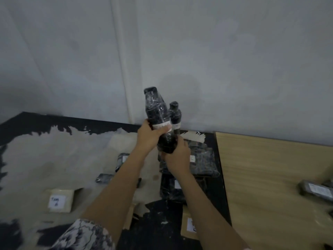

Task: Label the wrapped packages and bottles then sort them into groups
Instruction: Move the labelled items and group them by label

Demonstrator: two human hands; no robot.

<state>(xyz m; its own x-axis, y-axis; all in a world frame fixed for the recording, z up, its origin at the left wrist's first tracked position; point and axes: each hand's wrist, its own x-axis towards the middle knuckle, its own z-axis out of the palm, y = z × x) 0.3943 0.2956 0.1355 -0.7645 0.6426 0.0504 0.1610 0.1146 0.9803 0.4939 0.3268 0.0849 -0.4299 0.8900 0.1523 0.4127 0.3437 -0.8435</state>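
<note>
I hold a large black bottle [157, 112] wrapped in clear film up above the table, tilted slightly left. My left hand [150, 135] grips its middle, with the thumb lying across a white label on it. My right hand [177, 156] grips the bottle's base from below. A smaller wrapped black bottle [175, 116] with a white label stands upright just behind it by the wall. Black wrapped packages [203, 159] with white labels lie under my right hand.
The worn black table [54, 156] has peeling pale patches. On it lie small black packages [104, 177], a tan package [60, 200] with a handwritten label and a brown one [190, 224]. A wooden table [270, 177] on the right carries a grey wrapped package [316, 190].
</note>
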